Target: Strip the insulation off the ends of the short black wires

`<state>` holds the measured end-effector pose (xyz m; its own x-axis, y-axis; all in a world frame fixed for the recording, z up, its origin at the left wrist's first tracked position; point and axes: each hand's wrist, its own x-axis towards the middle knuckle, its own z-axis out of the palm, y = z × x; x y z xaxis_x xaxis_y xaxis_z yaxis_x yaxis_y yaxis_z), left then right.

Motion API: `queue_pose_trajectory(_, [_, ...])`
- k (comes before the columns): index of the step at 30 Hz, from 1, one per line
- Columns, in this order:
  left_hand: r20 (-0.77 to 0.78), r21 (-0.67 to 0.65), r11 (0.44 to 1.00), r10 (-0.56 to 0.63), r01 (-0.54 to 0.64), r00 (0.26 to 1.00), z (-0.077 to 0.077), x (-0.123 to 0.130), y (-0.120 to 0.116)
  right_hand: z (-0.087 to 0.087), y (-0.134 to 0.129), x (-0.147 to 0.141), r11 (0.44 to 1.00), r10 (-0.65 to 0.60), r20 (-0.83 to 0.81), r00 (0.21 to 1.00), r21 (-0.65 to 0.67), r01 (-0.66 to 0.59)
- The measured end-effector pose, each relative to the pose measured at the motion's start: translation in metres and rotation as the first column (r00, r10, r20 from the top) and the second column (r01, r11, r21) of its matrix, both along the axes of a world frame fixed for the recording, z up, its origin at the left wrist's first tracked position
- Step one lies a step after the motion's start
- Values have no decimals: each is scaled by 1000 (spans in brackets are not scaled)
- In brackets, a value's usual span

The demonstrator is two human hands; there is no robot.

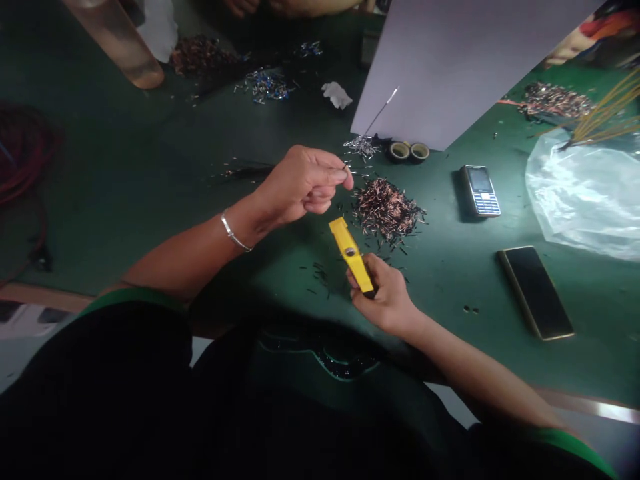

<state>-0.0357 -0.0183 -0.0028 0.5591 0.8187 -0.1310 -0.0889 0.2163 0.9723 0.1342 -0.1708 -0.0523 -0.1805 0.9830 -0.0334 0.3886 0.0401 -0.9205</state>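
A yellow hand tool (pixel 351 255) lies tilted in the right hand (pixel 386 295), whose fingers close around its lower end while the upper end points away across the counter (pixel 445 283). The left hand (pixel 301 185) is half closed, its fingertips pinched on something too small to make out, and it is held up near the tool's tip, perhaps to keep the two hands working close together. Just beyond lies a heap of short copper-and-black wire pieces (pixel 387 210), placed within easy reach. Two tape rolls (pixel 407 152), a keypad phone (pixel 480 191) and a smartphone (pixel 535 292) sit farther right, clear of the hands.
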Motion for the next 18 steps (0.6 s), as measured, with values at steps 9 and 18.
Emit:
queue_pose_trajectory(9, [-5,-41,999,25,-26,1000,-4,3,-1,8,11,8,901,-204,-756,622,-394,-183])
queue_pose_trajectory(18, [27,-121,992,38,-35,999,-7,0,6,2,7,8,841,-143,-749,647,-437,-320])
